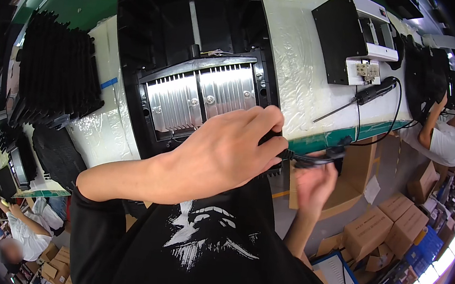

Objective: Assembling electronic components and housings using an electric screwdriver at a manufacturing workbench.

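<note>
In front of me on the bench lies a large black housing with two ribbed silver heat sinks set in its near half. My left hand reaches across the near edge of the housing, thumb and fingers closed around the end of a black cable. What the cable ends in is mostly covered by those fingers. Beyond the bench's edge, my right hand is curled about a looped, bunched part of the same cable; motion smears this part a little.
Right of the housing stand a black-and-white screw feeder and a corded black electric screwdriver. A stack of black parts is at left. An open carton sits below the bench edge, with closed boxes farther right. Co-workers work on both sides.
</note>
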The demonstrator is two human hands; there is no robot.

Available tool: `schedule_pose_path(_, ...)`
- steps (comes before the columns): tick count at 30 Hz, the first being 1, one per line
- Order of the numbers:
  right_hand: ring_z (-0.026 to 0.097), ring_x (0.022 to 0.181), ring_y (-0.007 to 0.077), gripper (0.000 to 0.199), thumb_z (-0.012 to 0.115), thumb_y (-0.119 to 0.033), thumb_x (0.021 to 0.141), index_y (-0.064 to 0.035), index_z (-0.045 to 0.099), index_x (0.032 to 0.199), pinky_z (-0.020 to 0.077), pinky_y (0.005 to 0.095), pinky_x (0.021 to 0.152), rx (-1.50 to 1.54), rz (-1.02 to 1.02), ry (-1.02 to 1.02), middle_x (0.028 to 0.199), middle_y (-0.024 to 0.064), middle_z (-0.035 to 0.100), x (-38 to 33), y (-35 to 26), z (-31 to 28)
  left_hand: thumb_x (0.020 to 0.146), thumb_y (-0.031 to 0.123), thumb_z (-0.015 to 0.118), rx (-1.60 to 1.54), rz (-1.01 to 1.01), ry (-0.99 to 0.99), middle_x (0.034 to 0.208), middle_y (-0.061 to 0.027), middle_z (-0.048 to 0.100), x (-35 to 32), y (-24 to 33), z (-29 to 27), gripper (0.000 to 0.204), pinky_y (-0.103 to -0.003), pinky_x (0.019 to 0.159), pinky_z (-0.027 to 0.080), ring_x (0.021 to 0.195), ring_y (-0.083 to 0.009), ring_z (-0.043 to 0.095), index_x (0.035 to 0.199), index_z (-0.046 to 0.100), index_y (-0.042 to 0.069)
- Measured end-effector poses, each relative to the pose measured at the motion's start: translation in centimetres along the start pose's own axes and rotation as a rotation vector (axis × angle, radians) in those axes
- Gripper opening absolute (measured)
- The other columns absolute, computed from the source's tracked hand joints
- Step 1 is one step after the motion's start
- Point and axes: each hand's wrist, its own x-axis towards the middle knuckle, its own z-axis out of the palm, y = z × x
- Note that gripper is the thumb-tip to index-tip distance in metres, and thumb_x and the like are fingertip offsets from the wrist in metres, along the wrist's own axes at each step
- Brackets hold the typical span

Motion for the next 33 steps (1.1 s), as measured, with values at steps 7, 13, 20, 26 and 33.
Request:
schedule_pose_path(7,0.051,0.094,0.021,0.032,0.055,-0.026,0.085,0.0044,0.054,0.095,0.0394,0.0303,0.084,-1.219,-0.926,0.267,0.107,0.0139,0.053,-3.1,2.6,4.3,0.072,0.009,0.068,0.046,-0.04,-0.039,0.074,-0.0079,0.048,-0.4,0.6,0.0,0.023,-0.032,0.053,0.045,0.061,-0.0222,0.053,0.091,0.057,0.002)
schedule_pose_path(13,0.05,0.101,0.0257,0.035,0.062,-0.029,0.08,0.0043,0.055,0.087,0.0357,0.0345,0.091,-1.494,-1.063,-0.075,0.11,0.0149,0.052,-0.5,0.2,8.5,0.074,0.013,0.068,0.032,-0.116,-0.001,0.07,-0.0091,0.049,-0.9,0.8,-0.1,0.021,-0.034,0.05,0.045,0.055,-0.0243,0.054,0.086,0.057,0.001)
schedule_pose_path(20,0.052,0.083,0.0123,0.027,0.069,0.0,0.07,-0.0021,0.043,0.068,0.0408,0.022,0.069,-0.925,-0.386,-0.274,0.106,0.0136,0.061,0.4,-0.7,9.0,0.074,0.014,0.069,0.025,-0.124,-0.056,0.067,-0.0068,0.048,-1.5,0.5,0.0,0.018,-0.03,0.042,0.042,0.05,-0.0203,0.053,0.08,0.057,0.001)
schedule_pose_path(26,0.049,0.087,0.0089,0.022,0.062,0.008,0.072,-0.0036,0.043,0.071,0.0385,0.0211,0.079,-0.931,-0.259,-0.255,0.109,0.0159,0.059,0.9,-2.0,9.3,0.073,0.011,0.069,0.113,-0.061,-0.034,0.068,-0.0057,0.048,-1.7,0.3,1.1,0.018,-0.029,0.043,0.043,0.051,-0.0181,0.054,0.084,0.06,0.0)
schedule_pose_path(33,0.049,0.078,0.0072,0.023,0.068,0.007,0.069,-0.0021,0.046,0.07,0.0385,0.0187,0.069,-0.868,-0.334,-0.223,0.097,0.0109,0.059,0.6,-1.4,9.1,0.071,0.01,0.069,0.143,-0.042,0.024,0.07,-0.0054,0.05,-1.8,0.2,2.0,0.017,-0.027,0.046,0.045,0.056,-0.0176,0.055,0.083,0.061,0.0)
